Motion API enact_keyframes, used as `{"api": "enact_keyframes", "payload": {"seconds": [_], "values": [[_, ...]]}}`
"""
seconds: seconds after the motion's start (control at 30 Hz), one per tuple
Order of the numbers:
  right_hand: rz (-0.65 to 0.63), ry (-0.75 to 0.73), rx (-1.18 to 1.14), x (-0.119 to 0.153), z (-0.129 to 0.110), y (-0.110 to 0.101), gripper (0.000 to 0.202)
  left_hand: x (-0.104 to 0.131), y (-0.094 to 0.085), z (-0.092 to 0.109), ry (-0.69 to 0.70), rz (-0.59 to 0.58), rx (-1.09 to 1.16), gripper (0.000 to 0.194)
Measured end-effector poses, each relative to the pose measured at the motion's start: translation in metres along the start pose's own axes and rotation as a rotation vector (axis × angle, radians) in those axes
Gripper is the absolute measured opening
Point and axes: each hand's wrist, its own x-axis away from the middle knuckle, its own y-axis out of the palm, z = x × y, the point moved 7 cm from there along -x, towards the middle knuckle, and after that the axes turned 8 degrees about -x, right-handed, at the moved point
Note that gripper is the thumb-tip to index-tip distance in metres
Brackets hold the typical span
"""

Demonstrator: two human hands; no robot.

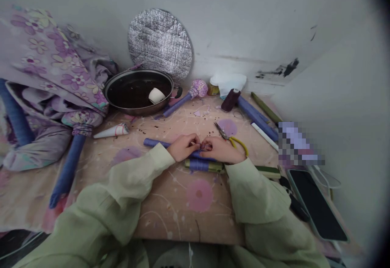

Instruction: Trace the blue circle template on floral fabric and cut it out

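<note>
My left hand (183, 147) and my right hand (222, 150) meet at the middle of the table, both pinched on a thin purple-wrapped stick (157, 143) that lies flat and juts out to the left. Where the fingertips touch, what they pinch is too small to make out. Just in front of the hands lies a thicker green stick partly wound with purple thread (203, 165). Yellow-handled scissors (232, 139) rest right behind my right hand. Pale green sleeves cover both arms.
A dark pan (138, 92) holding a white roll sits at the back beside a silver disc (160, 44). Floral cloth (48, 69), a long blue stick (68, 166), a paper cone (112, 130), a dark thread spool (230, 100), more sticks and a phone (317, 205) surround the work area.
</note>
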Motion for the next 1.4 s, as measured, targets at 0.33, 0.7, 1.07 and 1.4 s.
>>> {"api": "enact_keyframes", "payload": {"seconds": [0.33, 0.7, 1.07, 1.4], "values": [[-0.042, -0.077, -0.138, -0.006, 0.004, 0.004, 0.010, 0.001, -0.002, -0.001, -0.010, 0.036, -0.024, 0.009], [-0.046, -0.030, -0.195, -0.012, 0.017, 0.006, 0.015, 0.004, -0.002, 0.001, 0.008, 0.056, 0.013, 0.014], [0.014, -0.043, -0.260, -0.022, 0.035, 0.008, 0.022, 0.017, 0.000, 0.016, 0.170, -0.059, -0.070, 0.013], [0.033, -0.098, -0.383, -0.018, 0.021, 0.010, 0.027, 0.028, 0.003, 0.021, 0.434, -0.072, -0.174, 0.017]]}}
